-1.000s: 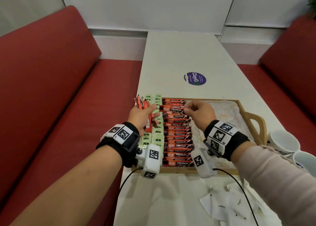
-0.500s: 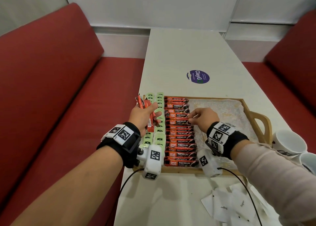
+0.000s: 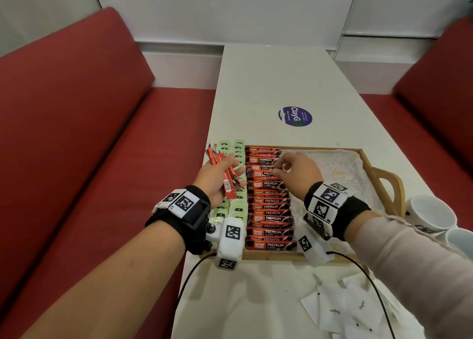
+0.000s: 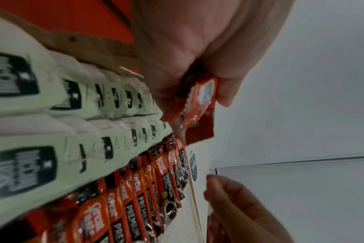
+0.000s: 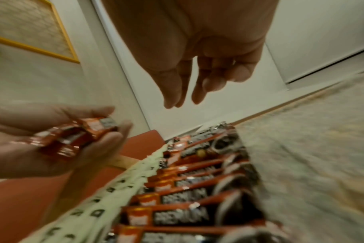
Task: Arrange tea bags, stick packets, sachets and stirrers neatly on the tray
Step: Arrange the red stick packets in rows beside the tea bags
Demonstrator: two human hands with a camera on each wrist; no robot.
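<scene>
Left hand: the left hand (image 3: 217,176) hovers over the tray's left edge, palm up, fingers and thumb curled round a small bundle of red stick packets (image 3: 225,177); the bundle's far ends poke out past the fingers, its near end hangs below the palm.
Left hand, wrist view: the same red stick packets (image 4: 197,105) sit pinched between thumb and fingers, above the green row.
Right hand: the right hand (image 3: 298,174) is just above the far part of the red-and-black row, fingers loosely bent and pointing down-left; the right wrist view shows its fingers (image 5: 177,85) hanging fairly straight with nothing between them.
Coffee sticks: a column of red-and-black "Premium" coffee sticks (image 3: 268,210) lies crosswise on the tray, overlapping one another from the far rim to the near rim.
Tea bags: two columns of pale green tea bags (image 3: 239,210) lie just left of the coffee sticks, along the tray's left side.
Tray: the wooden tray (image 3: 368,159) has a patterned liner, bare on its right half, and a handle on the right end.
Worktop: the white worktop (image 3: 268,82) carries the tray; white sugar sachets (image 3: 340,310) lie loose at the near right.
Beyond: two white cups (image 3: 432,215) stand right of the tray; a purple round sticker (image 3: 295,116) lies farther along; red benches (image 3: 76,123) flank both sides.
</scene>
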